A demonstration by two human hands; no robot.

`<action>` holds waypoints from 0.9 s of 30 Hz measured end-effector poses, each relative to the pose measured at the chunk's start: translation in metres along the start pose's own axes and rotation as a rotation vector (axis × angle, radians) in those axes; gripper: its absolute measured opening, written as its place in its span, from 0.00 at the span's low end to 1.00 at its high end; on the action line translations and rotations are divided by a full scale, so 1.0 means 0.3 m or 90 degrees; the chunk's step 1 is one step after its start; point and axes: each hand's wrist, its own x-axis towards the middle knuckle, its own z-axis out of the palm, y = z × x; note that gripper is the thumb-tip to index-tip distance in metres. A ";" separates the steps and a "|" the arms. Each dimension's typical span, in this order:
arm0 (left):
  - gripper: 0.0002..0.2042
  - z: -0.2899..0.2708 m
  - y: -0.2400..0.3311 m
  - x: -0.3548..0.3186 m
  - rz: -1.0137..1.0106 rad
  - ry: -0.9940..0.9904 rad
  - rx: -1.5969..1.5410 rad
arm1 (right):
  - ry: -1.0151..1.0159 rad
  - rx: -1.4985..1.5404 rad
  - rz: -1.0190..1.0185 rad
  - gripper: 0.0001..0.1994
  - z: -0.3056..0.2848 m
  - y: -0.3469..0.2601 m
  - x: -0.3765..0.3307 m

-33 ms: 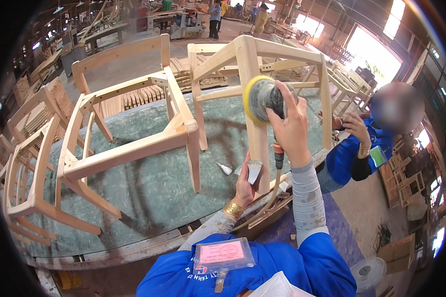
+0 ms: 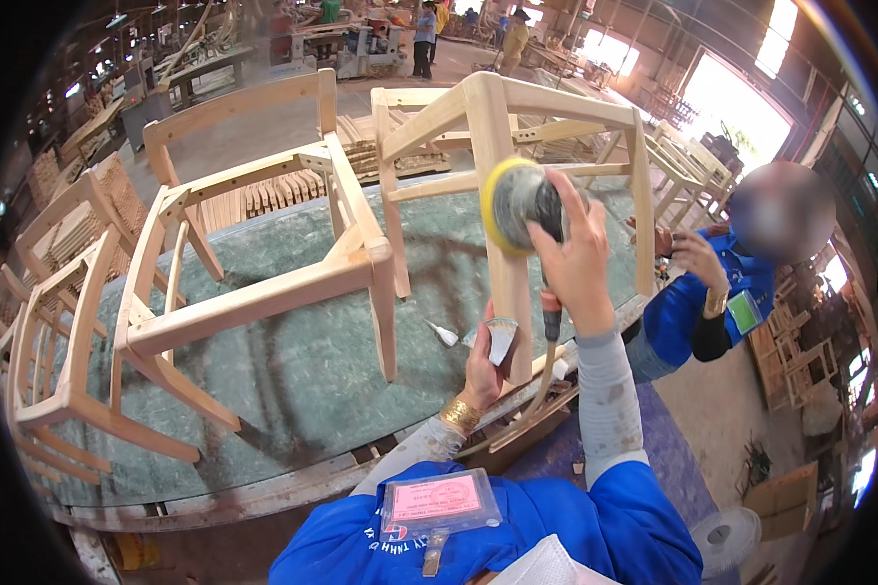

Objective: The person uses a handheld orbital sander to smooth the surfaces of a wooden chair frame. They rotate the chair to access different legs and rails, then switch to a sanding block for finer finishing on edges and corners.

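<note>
My right hand [image 2: 578, 249] is closed around a round power sander [image 2: 529, 207] with a yellow-edged pad. The pad lies against the upright leg of a pale wooden chair frame [image 2: 506, 292]. An air hose [image 2: 541, 375] hangs from the sander's orange fitting. Low on the same leg, my left hand [image 2: 480, 372] is closed on a small curved piece that looks like folded sandpaper [image 2: 502, 341]. That hand is against the leg, and some of its fingers are hidden. A small white pointed-nozzle bottle [image 2: 445, 334] lies just left of it.
Another chair frame [image 2: 254, 310] stands left on the green worktable [image 2: 302, 400], with more chair frames [image 2: 63, 361] beyond it. Wood pieces [image 2: 263, 193] are stacked behind. A co-worker in blue [image 2: 688, 302] is close on the right. A fan [image 2: 725, 539] stands at lower right.
The sander and my right hand have shifted slightly down the leg, and the sander has turned a little. My left hand stays in nearly the same place.
</note>
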 end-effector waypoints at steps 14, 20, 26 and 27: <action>0.25 0.003 -0.005 -0.001 0.031 -0.003 0.018 | -0.010 -0.021 -0.014 0.32 0.006 0.009 0.001; 0.25 -0.017 -0.018 0.000 0.032 -0.004 0.001 | -0.015 -0.012 -0.018 0.32 -0.012 0.012 -0.016; 0.26 -0.001 -0.006 -0.006 0.019 0.016 0.016 | -0.052 0.022 -0.044 0.32 -0.069 0.035 -0.048; 0.26 -0.005 -0.004 0.000 0.026 0.015 0.014 | -0.048 0.028 -0.046 0.33 -0.066 0.028 -0.045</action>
